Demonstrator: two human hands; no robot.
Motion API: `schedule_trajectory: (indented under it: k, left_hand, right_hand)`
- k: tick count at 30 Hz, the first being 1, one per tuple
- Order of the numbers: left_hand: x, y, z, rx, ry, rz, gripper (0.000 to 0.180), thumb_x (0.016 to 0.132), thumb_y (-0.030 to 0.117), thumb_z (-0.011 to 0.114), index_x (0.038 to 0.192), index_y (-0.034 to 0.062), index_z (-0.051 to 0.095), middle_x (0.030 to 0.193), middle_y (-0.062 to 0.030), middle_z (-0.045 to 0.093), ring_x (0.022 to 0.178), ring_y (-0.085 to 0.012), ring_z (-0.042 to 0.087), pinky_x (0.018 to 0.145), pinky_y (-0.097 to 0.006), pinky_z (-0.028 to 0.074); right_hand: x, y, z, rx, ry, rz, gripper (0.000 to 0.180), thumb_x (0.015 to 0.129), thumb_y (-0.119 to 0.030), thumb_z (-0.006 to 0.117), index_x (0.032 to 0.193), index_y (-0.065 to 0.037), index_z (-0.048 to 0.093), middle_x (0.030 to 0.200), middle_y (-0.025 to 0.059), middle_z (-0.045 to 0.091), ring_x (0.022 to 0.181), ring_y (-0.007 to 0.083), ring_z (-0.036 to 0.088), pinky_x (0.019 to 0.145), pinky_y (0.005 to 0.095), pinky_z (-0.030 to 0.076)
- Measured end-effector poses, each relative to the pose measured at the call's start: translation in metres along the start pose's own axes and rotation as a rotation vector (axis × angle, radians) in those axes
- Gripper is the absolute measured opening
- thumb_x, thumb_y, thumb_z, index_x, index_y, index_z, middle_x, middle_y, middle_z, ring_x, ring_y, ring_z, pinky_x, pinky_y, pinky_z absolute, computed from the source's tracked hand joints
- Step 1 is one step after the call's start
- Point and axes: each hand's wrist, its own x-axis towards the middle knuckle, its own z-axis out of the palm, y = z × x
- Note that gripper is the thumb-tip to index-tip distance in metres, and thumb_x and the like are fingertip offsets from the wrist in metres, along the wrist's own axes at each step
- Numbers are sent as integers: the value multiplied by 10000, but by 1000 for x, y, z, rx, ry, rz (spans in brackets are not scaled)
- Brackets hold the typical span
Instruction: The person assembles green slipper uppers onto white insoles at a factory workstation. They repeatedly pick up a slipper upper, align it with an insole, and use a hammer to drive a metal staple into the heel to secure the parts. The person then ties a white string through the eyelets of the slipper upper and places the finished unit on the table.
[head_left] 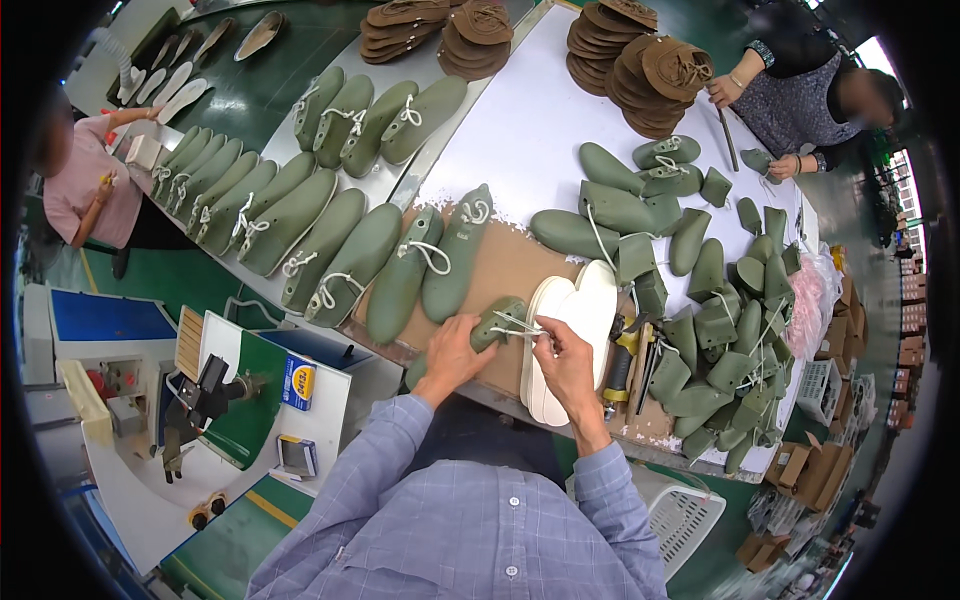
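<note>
My left hand (455,353) is wrapped round a green shoe last (497,318) at the table's near edge. A white cord (518,328) loops out of that last, and my right hand (566,362) pinches the cord's free end. Under and beside my right hand lies a stack of white insoles (544,388). Just beyond my left hand, two more lasts with white cords, a nearer one (400,285) and a farther one (458,260), lie side by side on brown board (512,262).
Rows of corded green lasts (290,222) line the table's left side. A heap of loose lasts (715,340) covers its right side, beside a yellow-handled tool (621,362). Brown shoe uppers (640,75) are stacked at the back. Two people stand at far left and far right.
</note>
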Motion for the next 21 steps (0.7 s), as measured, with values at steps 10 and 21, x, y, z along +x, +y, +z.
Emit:
schedule_trajectory:
  k: [10,21]
  left_hand:
    - [2,2,-1,40,-14,-39,501,716,252,854,1098,34,614,1156,-118,695,1077,-316,665,885,-434,547]
    - [3,-2,2,35,-6,-23,521,704,258,857,1107,47,603,1169,-103,692,1064,-313,665,848,-444,557]
  right_hand:
    - [17,4,-2,-249,-118,-95,220,886,-28,650,1089,3,728,960,210,685,828,383,683,741,435,551]
    - [42,-15,-3,-333,-297,-247,184,919,-53,594,1041,27,706,965,262,685,863,438,675,788,483,549]
